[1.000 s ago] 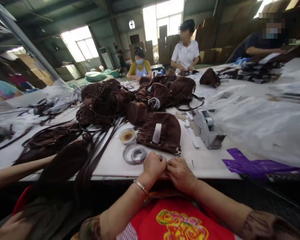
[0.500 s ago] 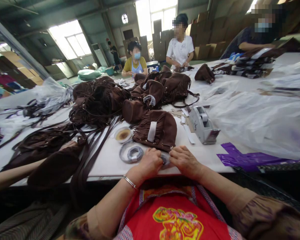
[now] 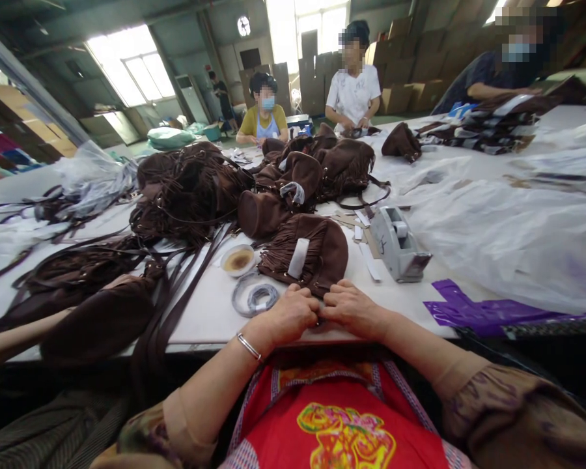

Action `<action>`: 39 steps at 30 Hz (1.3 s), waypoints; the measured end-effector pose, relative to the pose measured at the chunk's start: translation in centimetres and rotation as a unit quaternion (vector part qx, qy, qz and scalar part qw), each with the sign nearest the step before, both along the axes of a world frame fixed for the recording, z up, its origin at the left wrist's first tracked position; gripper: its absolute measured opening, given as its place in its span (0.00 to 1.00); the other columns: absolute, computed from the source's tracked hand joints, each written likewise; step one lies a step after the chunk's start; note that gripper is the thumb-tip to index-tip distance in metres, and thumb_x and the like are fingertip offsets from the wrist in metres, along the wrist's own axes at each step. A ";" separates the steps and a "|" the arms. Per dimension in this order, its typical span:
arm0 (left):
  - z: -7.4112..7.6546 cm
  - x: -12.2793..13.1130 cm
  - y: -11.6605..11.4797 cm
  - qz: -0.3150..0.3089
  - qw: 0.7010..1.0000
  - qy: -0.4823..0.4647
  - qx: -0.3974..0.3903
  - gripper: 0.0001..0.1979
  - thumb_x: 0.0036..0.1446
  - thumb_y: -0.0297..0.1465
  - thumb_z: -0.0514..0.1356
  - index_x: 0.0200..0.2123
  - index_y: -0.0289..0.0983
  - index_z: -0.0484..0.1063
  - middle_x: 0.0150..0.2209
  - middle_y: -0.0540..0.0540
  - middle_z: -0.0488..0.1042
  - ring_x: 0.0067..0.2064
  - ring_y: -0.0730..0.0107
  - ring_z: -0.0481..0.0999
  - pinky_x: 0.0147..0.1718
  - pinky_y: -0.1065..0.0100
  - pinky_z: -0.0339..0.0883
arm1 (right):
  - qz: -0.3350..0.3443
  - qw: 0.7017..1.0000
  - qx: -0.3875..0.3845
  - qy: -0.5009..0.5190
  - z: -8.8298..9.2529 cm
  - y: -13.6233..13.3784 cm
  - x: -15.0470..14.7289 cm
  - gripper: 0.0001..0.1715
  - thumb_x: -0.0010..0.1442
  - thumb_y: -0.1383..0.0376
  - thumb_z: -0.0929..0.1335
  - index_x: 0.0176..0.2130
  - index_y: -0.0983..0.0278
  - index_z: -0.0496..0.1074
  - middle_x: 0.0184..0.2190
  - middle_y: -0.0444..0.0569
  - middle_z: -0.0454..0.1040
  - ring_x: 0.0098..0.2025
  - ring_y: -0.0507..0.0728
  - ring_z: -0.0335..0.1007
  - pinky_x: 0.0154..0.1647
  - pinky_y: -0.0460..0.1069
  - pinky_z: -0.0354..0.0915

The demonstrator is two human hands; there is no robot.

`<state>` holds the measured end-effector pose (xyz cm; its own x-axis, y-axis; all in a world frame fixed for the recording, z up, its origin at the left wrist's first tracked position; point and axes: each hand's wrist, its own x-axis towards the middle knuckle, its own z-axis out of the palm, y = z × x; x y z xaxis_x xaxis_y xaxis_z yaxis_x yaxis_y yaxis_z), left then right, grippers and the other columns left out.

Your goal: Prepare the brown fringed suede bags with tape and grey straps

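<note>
My left hand (image 3: 287,314) and my right hand (image 3: 352,307) rest side by side at the near edge of the white table (image 3: 209,312). Both have their fingers curled and pressed together over something small that I cannot make out. Just beyond the knuckles lies a brown fringed suede bag (image 3: 308,253) with a white paper strip on it. A coil of grey tape (image 3: 255,296) lies left of my left hand, with a small round dish (image 3: 237,260) behind it.
A grey tape dispenser (image 3: 397,243) stands to the right, a purple plastic bag (image 3: 478,311) beyond it. Brown bags (image 3: 234,182) and straps (image 3: 176,293) pile up at the left and middle. Another person's arm (image 3: 34,326) reaches in at left. Three people work across the table.
My hands have shifted slightly forward, closer to the fringed bag, and stay pressed together. The small clear piece seen between them half a second ago is now hidden.
</note>
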<state>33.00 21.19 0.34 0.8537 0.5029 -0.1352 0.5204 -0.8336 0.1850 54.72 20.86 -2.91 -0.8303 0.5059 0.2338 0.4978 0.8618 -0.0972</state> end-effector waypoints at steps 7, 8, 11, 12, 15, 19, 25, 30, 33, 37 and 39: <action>-0.2 -1.6 -2.7 0.121 0.989 -0.065 0.044 0.09 0.60 0.27 0.57 0.41 0.40 0.75 0.41 0.42 0.70 0.46 0.59 0.66 0.49 0.58 0.58 | -0.006 1.000 -0.019 0.014 -0.3 -0.2 -0.8 0.10 0.66 0.63 0.68 0.32 0.63 0.74 0.30 0.47 0.71 0.37 0.56 0.59 0.37 0.53 0.47; -0.3 -1.6 -3.1 0.139 0.986 -0.087 0.042 0.10 0.58 0.28 0.58 0.43 0.40 0.75 0.44 0.42 0.70 0.47 0.58 0.66 0.49 0.58 0.60 | -0.006 1.000 -0.019 0.020 -0.4 -0.3 -0.9 0.10 0.66 0.64 0.68 0.32 0.63 0.74 0.30 0.47 0.71 0.36 0.56 0.59 0.37 0.53 0.47; -1.4 -1.1 -3.9 0.174 0.973 -0.145 0.037 0.13 0.54 0.36 0.65 0.43 0.38 0.75 0.49 0.40 0.67 0.51 0.55 0.65 0.50 0.57 0.62 | -0.006 0.999 -0.018 0.032 -0.8 -0.6 -1.3 0.13 0.64 0.58 0.70 0.32 0.63 0.74 0.30 0.47 0.71 0.36 0.57 0.58 0.38 0.53 0.48; -2.0 -0.8 -4.0 0.188 0.968 -0.159 0.040 0.14 0.53 0.38 0.67 0.41 0.37 0.75 0.49 0.40 0.67 0.50 0.54 0.65 0.50 0.56 0.63 | -0.009 0.999 -0.019 0.033 -0.9 -0.7 -1.5 0.14 0.63 0.56 0.70 0.31 0.63 0.74 0.30 0.47 0.71 0.37 0.57 0.58 0.38 0.53 0.48; -4.0 0.1 -4.1 0.227 0.953 -0.193 0.060 0.09 0.55 0.36 0.67 0.34 0.36 0.75 0.44 0.40 0.68 0.46 0.57 0.67 0.46 0.58 0.64 | -0.026 0.999 -0.027 0.026 -0.8 -0.9 -1.8 0.13 0.64 0.58 0.70 0.30 0.63 0.74 0.30 0.47 0.70 0.37 0.57 0.59 0.38 0.53 0.48; -5.5 0.5 -4.3 0.221 0.938 -0.251 0.084 0.10 0.61 0.35 0.62 0.30 0.35 0.74 0.38 0.42 0.68 0.42 0.61 0.66 0.41 0.61 0.63 | -0.019 0.999 -0.037 -0.006 0.3 -0.8 -1.5 0.09 0.66 0.61 0.68 0.35 0.62 0.75 0.32 0.48 0.70 0.39 0.57 0.59 0.40 0.54 0.49; -5.4 0.5 -4.7 0.231 0.936 -0.231 0.130 0.14 0.64 0.38 0.58 0.30 0.36 0.74 0.33 0.43 0.67 0.38 0.61 0.64 0.38 0.60 0.59 | -0.050 0.995 -0.047 -0.074 2.6 -0.9 -1.7 0.11 0.64 0.57 0.68 0.39 0.60 0.77 0.43 0.54 0.69 0.44 0.62 0.58 0.44 0.56 0.50; -5.2 0.6 -4.7 0.212 0.941 -0.217 0.148 0.16 0.65 0.40 0.58 0.29 0.36 0.73 0.32 0.44 0.68 0.38 0.62 0.64 0.39 0.59 0.58 | -0.119 0.988 -0.051 -0.084 2.4 -1.9 -3.0 0.11 0.63 0.64 0.67 0.45 0.62 0.76 0.50 0.57 0.68 0.46 0.63 0.58 0.47 0.57 0.53; -5.3 0.7 -4.7 0.208 0.942 -0.227 0.137 0.14 0.64 0.37 0.58 0.29 0.36 0.73 0.32 0.44 0.68 0.38 0.62 0.64 0.38 0.60 0.58 | -0.149 0.984 -0.073 -0.063 2.0 -2.2 -3.3 0.10 0.61 0.61 0.69 0.40 0.62 0.78 0.46 0.56 0.70 0.45 0.64 0.60 0.46 0.57 0.56; -5.4 0.6 -4.7 0.205 0.942 -0.239 0.113 0.08 0.63 0.31 0.59 0.31 0.36 0.73 0.34 0.43 0.68 0.39 0.61 0.64 0.37 0.61 0.59 | -0.103 0.988 -0.106 0.044 1.7 -1.6 -1.4 0.09 0.60 0.61 0.71 0.40 0.62 0.78 0.48 0.52 0.71 0.48 0.61 0.64 0.50 0.54 0.61; -5.5 0.5 -4.7 0.207 0.942 -0.240 0.108 0.06 0.62 0.28 0.60 0.30 0.37 0.72 0.34 0.43 0.68 0.40 0.60 0.64 0.37 0.61 0.59 | -0.145 0.977 -0.099 0.119 1.4 -0.7 0.8 0.09 0.63 0.64 0.68 0.43 0.63 0.77 0.48 0.52 0.72 0.49 0.58 0.66 0.53 0.52 0.61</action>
<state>33.50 16.50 -5.15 0.5155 0.7779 0.3593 0.7090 -0.6227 0.3311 55.48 20.13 -1.49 -0.5787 0.7670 0.2770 0.6611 0.6401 -0.3913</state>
